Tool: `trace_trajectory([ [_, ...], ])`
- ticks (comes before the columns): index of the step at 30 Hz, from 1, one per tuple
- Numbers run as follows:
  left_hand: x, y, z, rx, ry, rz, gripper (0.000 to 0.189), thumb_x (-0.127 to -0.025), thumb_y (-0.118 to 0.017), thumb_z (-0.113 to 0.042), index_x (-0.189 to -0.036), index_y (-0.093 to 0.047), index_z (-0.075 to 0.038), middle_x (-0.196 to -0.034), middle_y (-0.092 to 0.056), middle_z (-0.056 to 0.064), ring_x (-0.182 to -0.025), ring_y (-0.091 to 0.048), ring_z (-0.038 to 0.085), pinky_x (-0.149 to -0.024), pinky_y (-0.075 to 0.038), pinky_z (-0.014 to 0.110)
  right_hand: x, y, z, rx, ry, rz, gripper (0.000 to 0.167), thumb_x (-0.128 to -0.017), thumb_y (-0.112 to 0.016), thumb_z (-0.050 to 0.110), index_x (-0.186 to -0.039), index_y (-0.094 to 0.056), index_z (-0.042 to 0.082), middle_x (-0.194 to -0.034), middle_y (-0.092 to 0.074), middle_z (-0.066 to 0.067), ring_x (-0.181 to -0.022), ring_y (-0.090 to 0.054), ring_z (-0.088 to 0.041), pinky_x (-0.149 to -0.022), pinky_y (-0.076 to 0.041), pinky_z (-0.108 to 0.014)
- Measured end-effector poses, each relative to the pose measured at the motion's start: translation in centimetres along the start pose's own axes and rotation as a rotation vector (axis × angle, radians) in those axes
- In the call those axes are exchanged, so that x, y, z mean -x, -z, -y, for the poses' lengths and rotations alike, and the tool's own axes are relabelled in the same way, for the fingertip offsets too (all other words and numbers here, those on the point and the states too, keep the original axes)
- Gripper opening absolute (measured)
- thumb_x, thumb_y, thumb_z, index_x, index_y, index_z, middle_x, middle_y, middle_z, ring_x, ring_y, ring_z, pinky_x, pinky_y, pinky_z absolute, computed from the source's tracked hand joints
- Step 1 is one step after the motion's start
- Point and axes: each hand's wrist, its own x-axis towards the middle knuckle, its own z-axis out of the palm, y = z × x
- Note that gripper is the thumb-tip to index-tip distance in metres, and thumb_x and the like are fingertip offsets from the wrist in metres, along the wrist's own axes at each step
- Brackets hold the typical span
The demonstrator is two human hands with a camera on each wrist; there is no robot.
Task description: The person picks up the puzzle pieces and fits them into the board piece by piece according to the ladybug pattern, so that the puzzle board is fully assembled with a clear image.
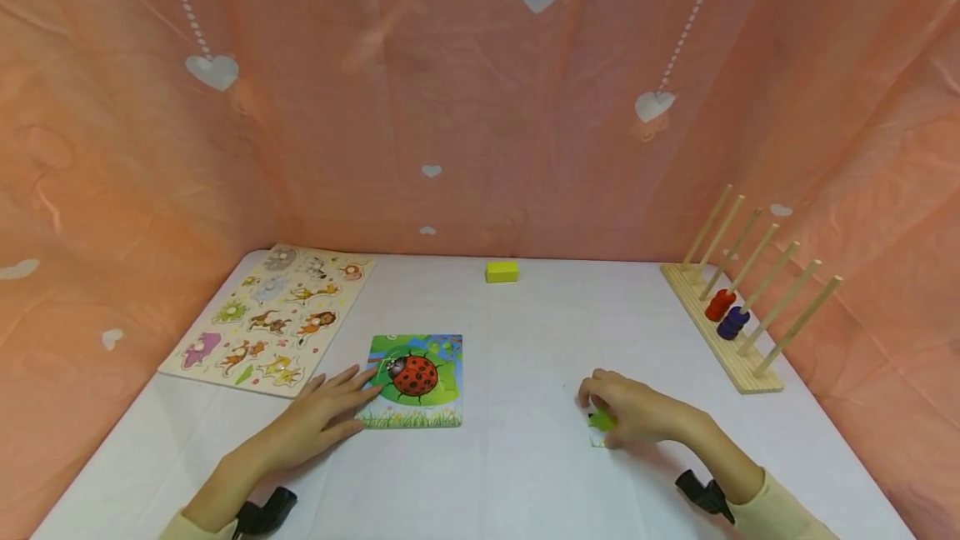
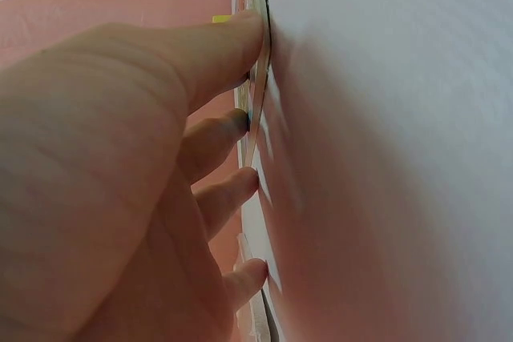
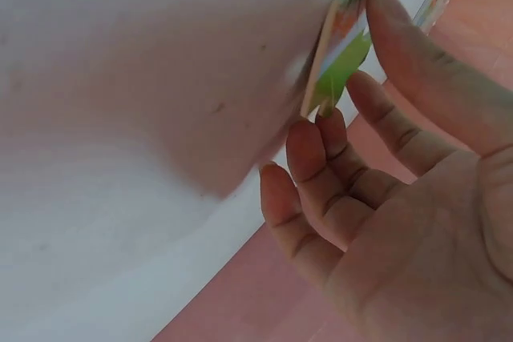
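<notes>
White table (image 1: 525, 473): unlabelled ladybird puzzle (image 1: 417, 380), no writing.

Red black-spotted ladybird puzzle (image 1: 417, 380) on green, green puzzle piece (image 1: 602, 420), yellow block (image 1: 502, 272), white table (image 1: 525, 473)

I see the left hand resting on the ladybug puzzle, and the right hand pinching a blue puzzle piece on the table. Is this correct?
Not quite: the puzzle piece that the right hand pinches is green, not blue, as the right wrist view shows. The rest is correct: the left hand rests on the ladybug puzzle, and the piece is on the table.
</notes>
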Motion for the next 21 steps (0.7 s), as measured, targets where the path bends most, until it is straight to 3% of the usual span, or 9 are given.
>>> trace_trajectory([
  [6,-0.20,0.05,-0.04,0.009,0.030,0.020,0.051,-0.098,-0.064,-0.031,-0.143,-0.055,-0.009,-0.157,-0.036,0.015,-0.145,-0.025,0.044,-0.108,-0.010,0.075,0.18,0.04,-0.14,-0.015,0.015,-0.003,0.040,-0.071,-0.087,0.002,-0.096,-0.059,0.015,-0.092,-0.046,0.004,-0.084,-0.045,-0.010,-0.071,-0.043,-0.024],
  [21,-0.11,-0.05,0.07,0.012,0.021,0.010,0.051,-0.098,-0.064,-0.030,-0.142,-0.056,-0.007,-0.156,-0.037,0.017,-0.144,-0.026,0.046,-0.107,-0.010,0.076,0.31,-0.26,-0.07,-0.085,0.007,0.008,0.044,-0.074,-0.085,0.001,-0.104,-0.055,0.014,-0.094,-0.047,0.004,-0.082,-0.047,-0.009,-0.070,-0.045,-0.025],
])
